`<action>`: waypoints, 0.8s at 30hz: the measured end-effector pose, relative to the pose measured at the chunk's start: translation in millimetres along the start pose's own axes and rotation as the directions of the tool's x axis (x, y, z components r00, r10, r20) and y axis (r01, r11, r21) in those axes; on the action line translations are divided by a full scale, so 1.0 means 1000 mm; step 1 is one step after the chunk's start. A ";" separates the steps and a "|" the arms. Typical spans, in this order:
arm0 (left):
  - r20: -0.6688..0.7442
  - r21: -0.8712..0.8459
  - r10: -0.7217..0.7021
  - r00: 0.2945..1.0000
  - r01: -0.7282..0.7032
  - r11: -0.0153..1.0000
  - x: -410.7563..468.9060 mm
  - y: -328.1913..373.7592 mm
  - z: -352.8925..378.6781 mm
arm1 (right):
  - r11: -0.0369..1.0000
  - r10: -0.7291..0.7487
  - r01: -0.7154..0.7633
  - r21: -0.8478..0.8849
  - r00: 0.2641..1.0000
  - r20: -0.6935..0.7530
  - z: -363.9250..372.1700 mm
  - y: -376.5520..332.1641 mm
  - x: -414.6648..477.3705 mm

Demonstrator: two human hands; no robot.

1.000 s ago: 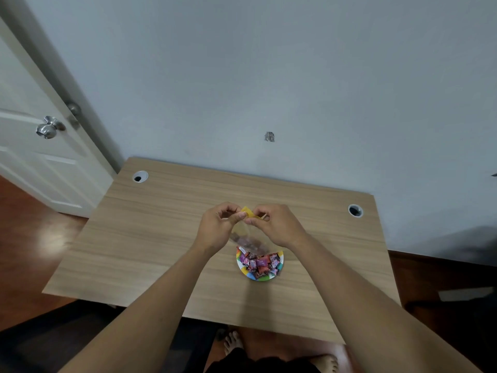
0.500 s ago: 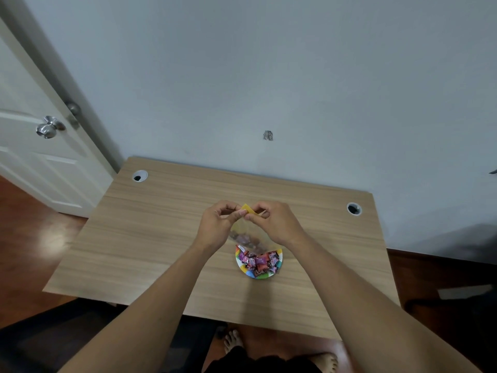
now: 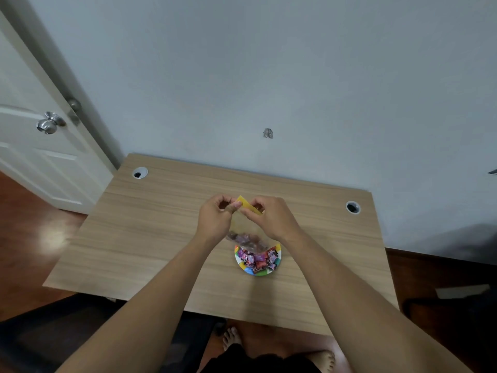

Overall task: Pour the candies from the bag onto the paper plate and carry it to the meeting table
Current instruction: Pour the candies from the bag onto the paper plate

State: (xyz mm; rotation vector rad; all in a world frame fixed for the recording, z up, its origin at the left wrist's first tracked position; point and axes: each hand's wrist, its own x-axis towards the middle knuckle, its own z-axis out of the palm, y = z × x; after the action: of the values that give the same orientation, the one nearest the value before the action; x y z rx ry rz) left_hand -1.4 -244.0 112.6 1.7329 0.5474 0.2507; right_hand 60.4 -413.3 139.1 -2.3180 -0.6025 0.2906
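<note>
Two hands work over the desk [image 3: 161,238]. Nearest, the paper plate [image 3: 278,261] rests flat on the wood and already carries a heap of wrapped candies [image 3: 259,259]. Directly above it hangs the bag [image 3: 248,232], clear, with more candies visible low inside. Farther, the left hand [image 3: 215,219] and right hand [image 3: 271,218] each pinch its yellow top strip [image 3: 248,205], fingers closed on the film. Risk: the heap sits near the rim; a sudden release or off-centre bag would likely scatter pieces across the desk.
</note>
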 end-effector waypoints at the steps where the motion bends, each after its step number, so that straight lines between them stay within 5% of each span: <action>1: -0.010 0.010 0.006 1.000 -0.006 1.000 0.002 0.002 -0.002 | 1.000 -0.005 0.005 -0.011 1.000 0.003 -0.001 0.001 0.001; 24: -0.241 -0.182 -0.138 0.961 0.095 0.979 0.018 0.009 -0.040 | 0.992 0.018 -0.017 -0.128 1.000 0.012 -0.017 0.026 -0.011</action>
State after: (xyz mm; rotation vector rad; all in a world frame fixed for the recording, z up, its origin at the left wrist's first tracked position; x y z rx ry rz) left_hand -1.8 -202.5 128.9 1.5070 0.7892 0.4253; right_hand 66.1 -445.3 133.1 -2.4472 -0.6239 0.2828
